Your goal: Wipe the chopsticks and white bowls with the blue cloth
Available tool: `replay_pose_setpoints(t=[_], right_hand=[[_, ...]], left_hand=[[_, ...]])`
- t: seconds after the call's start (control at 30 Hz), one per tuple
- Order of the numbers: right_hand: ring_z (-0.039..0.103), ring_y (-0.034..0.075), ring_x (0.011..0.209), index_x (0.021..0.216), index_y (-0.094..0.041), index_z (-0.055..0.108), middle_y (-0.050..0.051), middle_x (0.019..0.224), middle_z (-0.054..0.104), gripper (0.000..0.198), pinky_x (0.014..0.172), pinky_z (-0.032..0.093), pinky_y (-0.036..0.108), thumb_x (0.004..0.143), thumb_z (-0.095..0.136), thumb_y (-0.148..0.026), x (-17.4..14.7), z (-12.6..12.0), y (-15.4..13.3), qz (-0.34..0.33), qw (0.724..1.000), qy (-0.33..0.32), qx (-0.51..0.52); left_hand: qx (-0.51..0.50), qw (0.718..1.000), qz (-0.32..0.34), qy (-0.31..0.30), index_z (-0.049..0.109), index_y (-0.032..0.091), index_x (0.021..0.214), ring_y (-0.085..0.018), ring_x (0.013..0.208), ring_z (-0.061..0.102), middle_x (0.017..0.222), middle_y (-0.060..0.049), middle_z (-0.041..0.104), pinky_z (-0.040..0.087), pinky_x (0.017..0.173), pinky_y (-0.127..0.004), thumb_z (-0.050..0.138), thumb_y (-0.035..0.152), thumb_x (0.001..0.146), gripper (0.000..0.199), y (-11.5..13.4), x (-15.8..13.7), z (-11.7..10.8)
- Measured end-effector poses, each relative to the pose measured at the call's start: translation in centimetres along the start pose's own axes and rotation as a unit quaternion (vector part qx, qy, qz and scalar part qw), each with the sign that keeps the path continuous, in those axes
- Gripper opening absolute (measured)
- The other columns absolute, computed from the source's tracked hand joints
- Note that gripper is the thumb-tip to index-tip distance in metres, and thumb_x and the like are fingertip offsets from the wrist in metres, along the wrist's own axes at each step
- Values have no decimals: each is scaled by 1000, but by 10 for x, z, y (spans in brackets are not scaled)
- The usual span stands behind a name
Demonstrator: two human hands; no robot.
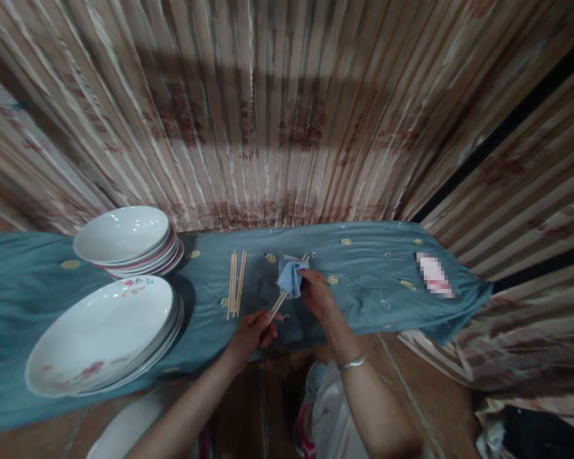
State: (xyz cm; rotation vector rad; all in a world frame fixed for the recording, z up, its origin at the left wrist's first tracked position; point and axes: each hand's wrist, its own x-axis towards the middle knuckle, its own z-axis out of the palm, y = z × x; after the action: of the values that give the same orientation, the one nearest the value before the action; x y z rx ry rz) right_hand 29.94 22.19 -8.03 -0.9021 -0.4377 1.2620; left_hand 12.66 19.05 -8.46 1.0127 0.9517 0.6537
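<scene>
Near the table's front edge, my left hand (254,333) is closed around the lower ends of a pair of chopsticks (278,305). The chopsticks slant up and to the right. A light blue cloth (291,275) is wrapped around their upper part, and my right hand (316,290) pinches it there. Only the tips show beyond the cloth. To the left, several loose chopsticks (233,287) lie side by side on the blue tablecloth (363,274).
A stack of bowls (122,236) stands at the back left, with a stack of large flowered plates (105,338) in front. A blurred-out pink and white item (434,275) lies at the right end. Patterned curtains (277,115) hang behind the table.
</scene>
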Motion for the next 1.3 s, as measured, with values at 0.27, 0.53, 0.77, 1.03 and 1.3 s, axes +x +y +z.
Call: replay_pose_setpoints(t=[0.27, 0.53, 0.77, 1.03, 1.3], right_hand=[[66, 20, 83, 63, -21, 67, -1, 66, 70, 12, 70, 50, 30, 57, 75, -28, 1, -1, 1, -8, 1000, -11, 2], [64, 17, 70, 60, -19, 69, -2, 59, 68, 16, 64, 47, 26, 53, 78, -30, -13, 15, 17, 43, 997, -60, -23], [56, 11, 55, 59, -19, 69, -3, 56, 66, 13, 56, 42, 24, 55, 77, -28, -18, 20, 33, 71, 993, -80, -46], [64, 17, 71, 64, -19, 69, -1, 62, 68, 11, 65, 48, 27, 57, 75, -26, 2, 0, 3, 2, 1000, -21, 1], [64, 16, 73, 66, -19, 67, -1, 68, 69, 9, 68, 50, 26, 60, 73, -22, 10, -19, -8, -13, 999, 31, 25]], left_hand=[[24, 999, 27, 41, 65, 14, 73, -6, 35, 40, 54, 2, 59, 23, 40, -23, 68, 50, 61, 39, 1, 3, -2], [4, 998, 43, 48, 61, 15, 68, -5, 37, 36, 51, 4, 52, 22, 41, -22, 64, 51, 63, 37, 4, 6, -4], [48, 996, 65, 49, 50, 17, 51, -5, 35, 30, 40, 6, 41, 20, 41, -23, 57, 48, 67, 36, 4, 11, -13], [38, 999, 19, -3, 59, 14, 71, -5, 35, 31, 46, 6, 46, 17, 40, -22, 59, 54, 67, 40, 3, 3, -8], [34, 999, 12, -36, 60, 13, 71, -4, 37, 31, 47, 6, 47, 17, 42, -22, 59, 52, 69, 39, 1, -3, -5]])
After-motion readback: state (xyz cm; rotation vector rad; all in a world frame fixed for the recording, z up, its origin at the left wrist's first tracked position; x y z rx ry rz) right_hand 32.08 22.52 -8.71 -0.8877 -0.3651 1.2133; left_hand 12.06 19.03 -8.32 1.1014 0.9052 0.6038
